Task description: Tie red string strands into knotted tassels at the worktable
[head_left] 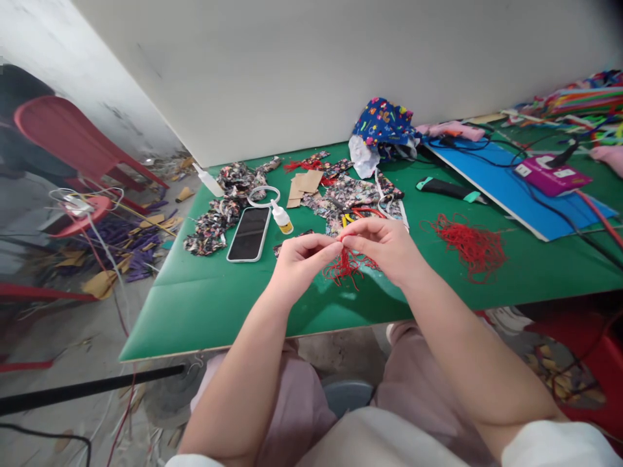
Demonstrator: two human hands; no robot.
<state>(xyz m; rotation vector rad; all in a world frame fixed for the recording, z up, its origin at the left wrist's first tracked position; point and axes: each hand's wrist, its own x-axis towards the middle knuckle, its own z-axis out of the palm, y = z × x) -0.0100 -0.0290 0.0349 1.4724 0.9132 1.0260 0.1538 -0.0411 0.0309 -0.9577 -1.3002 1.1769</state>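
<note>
Both my hands meet above the green table (204,311), fingertips pinched together on red cord (344,267). My left hand (305,258) has thumb and forefinger closed at the cord's top. My right hand (384,245) pinches the same spot from the other side. Loose red strands hang and spread beneath the fingers; exactly what lies between the fingertips is hidden. Just behind the hands are pliers with red and yellow handles (367,213), partly covered, and patterned fabric pieces (353,192). A small glue bottle (282,219) with a yellow label stands left of them.
A phone (249,235) lies at left beside bunched floral fabric (210,227) and a white bottle (209,180). To the right are a red cord pile (471,248), a utility knife (450,189), a blue board (516,188) and a purple power strip (552,175) with cables. Brown card pieces (305,185) lie behind.
</note>
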